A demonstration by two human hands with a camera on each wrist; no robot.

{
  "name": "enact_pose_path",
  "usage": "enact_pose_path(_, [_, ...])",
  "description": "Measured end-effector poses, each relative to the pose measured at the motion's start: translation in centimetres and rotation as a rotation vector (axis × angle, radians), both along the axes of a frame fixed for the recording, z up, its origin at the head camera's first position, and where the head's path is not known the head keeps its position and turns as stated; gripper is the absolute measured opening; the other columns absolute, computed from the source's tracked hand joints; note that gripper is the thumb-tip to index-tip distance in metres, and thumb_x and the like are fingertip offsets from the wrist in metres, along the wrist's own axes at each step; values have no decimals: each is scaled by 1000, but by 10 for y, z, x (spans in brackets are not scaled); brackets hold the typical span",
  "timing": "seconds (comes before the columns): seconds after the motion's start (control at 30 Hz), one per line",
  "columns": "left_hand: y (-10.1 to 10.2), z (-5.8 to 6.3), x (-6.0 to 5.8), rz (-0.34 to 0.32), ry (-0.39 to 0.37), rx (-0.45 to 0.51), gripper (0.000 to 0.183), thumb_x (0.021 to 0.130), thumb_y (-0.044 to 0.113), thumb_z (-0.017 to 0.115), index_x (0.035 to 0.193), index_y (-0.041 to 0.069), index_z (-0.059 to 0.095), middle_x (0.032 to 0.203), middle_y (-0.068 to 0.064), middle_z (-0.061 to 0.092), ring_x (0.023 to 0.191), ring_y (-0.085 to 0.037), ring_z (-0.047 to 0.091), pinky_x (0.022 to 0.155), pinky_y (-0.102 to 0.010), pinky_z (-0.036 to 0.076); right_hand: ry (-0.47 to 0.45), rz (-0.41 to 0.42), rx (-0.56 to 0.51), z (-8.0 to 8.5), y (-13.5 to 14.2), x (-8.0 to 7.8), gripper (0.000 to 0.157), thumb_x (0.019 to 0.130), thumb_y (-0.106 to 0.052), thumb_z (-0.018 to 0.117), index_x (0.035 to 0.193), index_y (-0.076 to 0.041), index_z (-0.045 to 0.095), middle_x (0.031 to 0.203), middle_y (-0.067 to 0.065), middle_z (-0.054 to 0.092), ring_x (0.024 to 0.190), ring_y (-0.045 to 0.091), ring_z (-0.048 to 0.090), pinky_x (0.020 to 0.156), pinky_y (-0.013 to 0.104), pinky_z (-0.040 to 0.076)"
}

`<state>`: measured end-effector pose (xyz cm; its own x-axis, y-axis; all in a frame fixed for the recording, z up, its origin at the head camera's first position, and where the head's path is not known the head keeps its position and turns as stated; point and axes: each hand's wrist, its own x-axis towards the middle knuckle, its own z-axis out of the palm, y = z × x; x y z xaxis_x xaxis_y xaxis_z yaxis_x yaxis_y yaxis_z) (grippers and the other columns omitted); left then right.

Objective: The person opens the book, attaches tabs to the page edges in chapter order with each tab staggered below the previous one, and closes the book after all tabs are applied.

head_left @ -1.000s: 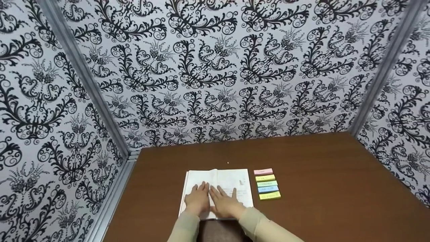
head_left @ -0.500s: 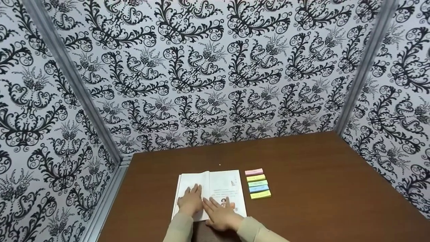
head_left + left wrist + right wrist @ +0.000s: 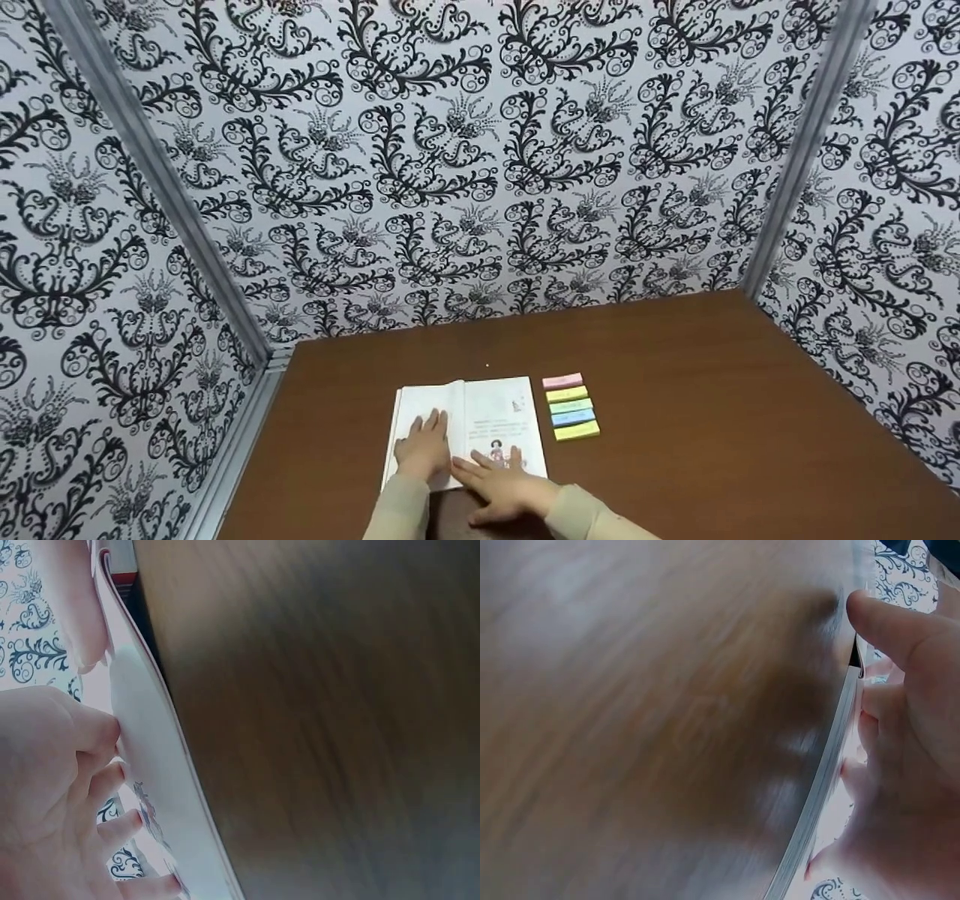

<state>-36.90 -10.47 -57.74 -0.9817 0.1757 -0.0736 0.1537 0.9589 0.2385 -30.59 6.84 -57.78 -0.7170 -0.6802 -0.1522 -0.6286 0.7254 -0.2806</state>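
Observation:
An open book point(image 3: 495, 405) lies on the brown table, its right page showing printed lines and a small drawing of a figure. My left hand point(image 3: 424, 450) rests on the left page with fingers extended toward the far edge, beside the spine. Low on the right page is my right hand point(image 3: 504, 487), its fingers spread over the paper and its thumb off the near edge. In the left wrist view the left fingers point(image 3: 112, 829) press the page. The right wrist view has the right hand point(image 3: 907, 742) over the book's page edges point(image 3: 817, 795).
Right of the book, several sticky note pads point(image 3: 571, 406) in pink, yellow, green and blue lie in a column. The brown table point(image 3: 675, 390) stretches away to the right. Patterned wall panels point(image 3: 450, 187) with grey metal posts enclose the back and sides.
My right hand has slid right and down from the spine, uncovering the page's text and drawing. My left hand stays on the left page. The head view has shifted slightly.

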Motion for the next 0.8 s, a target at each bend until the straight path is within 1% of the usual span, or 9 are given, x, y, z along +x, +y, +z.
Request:
enact_pose_path(0.07, [1,-1,2,1,-3,4,49,99,19,47,147,10,41,153,-7,36,140,-36,29,102,-68,29,-6,-3,0,-2,1,1,78,89,-50,62,154,-25,27,159,-10,22,145,22,19,97,78,14])
enact_pose_path(0.2, [1,-1,2,8,-9,2,50,100,20,47,148,11,40,154,-7,35,141,-36,28,102,-68,28,-8,-6,5,-3,1,1,79,88,-50,62,154,-26,27,159,-12,20,145,21,18,98,78,13])
enact_pose_path(0.33, [3,-2,3,22,17,12,50,100,24,47,148,11,40,153,-7,36,140,-36,29,103,-68,27,-7,-10,9,-2,0,0,77,88,-49,63,154,-25,29,159,-13,20,145,20,18,99,77,13])
enact_pose_path(0.43, [5,0,9,28,39,31,51,100,30,48,147,11,42,152,-10,37,139,-37,32,103,-70,24,-5,-7,14,-1,-1,-1,75,88,-47,64,152,-20,34,158,-10,23,145,21,18,100,76,15])
enact_pose_path(0.5, [9,3,14,11,40,50,52,99,32,49,146,10,44,151,-13,38,137,-40,33,103,-72,21,-2,-12,26,0,-1,-1,74,88,-46,64,151,-18,37,158,-7,25,145,22,18,100,75,16])
enact_pose_path(0.63, [15,10,23,-23,9,114,51,99,35,49,145,13,46,150,-19,38,135,-45,33,99,-76,21,9,-41,48,-1,0,-1,74,87,-47,64,149,-17,40,156,-2,29,145,21,18,101,74,16])
enact_pose_path(0.8, [17,13,28,-19,-46,147,51,98,37,50,145,19,46,151,-19,36,137,-47,30,95,-79,21,23,-36,44,-3,2,-1,73,86,-48,64,148,-18,41,156,0,30,145,19,18,101,75,17])
